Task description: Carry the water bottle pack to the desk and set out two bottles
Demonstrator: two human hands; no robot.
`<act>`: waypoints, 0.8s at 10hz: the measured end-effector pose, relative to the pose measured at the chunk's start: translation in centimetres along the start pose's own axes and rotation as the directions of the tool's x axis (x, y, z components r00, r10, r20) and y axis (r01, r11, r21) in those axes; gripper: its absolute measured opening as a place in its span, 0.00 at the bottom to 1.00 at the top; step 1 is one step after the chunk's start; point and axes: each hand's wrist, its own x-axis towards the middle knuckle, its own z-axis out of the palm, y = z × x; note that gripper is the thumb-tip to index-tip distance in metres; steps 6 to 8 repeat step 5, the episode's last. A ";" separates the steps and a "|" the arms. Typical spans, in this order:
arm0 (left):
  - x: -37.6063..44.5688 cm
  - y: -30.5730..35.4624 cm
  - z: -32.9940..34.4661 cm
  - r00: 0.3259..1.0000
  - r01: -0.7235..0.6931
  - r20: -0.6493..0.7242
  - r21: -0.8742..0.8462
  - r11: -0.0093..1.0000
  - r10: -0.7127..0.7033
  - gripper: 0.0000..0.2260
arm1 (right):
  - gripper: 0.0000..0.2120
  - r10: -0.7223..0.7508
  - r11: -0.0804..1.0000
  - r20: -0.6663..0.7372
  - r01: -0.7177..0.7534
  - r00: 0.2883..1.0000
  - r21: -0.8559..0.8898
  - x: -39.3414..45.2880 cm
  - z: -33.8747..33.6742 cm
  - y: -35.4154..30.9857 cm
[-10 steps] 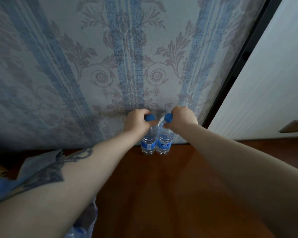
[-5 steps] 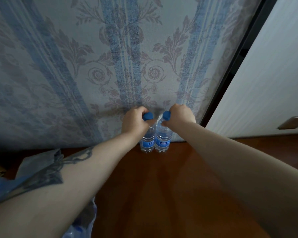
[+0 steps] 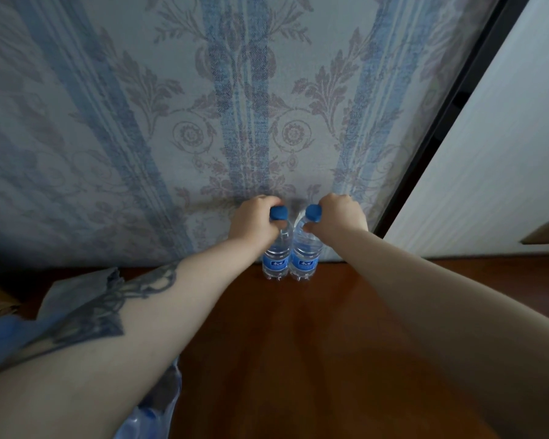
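Two clear water bottles with blue caps and blue labels stand upright side by side on the reddish wooden desk [image 3: 314,343], close against the patterned wall. My left hand [image 3: 251,221] is closed around the neck of the left bottle [image 3: 278,259]. My right hand [image 3: 339,217] grips the neck of the right bottle [image 3: 305,259]. Their bases touch the desk top. The plastic-wrapped bottle pack [image 3: 152,407] lies at the lower left, mostly hidden under my left forearm.
Blue and grey floral wallpaper [image 3: 203,122] rises right behind the bottles. A white door [image 3: 495,169] with a metal handle [image 3: 544,232] stands at the right, past a dark frame. Crumpled plastic film [image 3: 76,289] lies on the left of the desk.
Both hands hold the bottles in the same spot by the wall. The view has shifted slightly; the bottles have hardly moved.
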 end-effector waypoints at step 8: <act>-2.7 0.7 -2.9 0.969 0.240 0.010 0.222 0.945 -0.248 0.21 | 0.15 0.025 1.000 0.030 -0.025 0.999 -0.004 -4.0 -1.4 1.1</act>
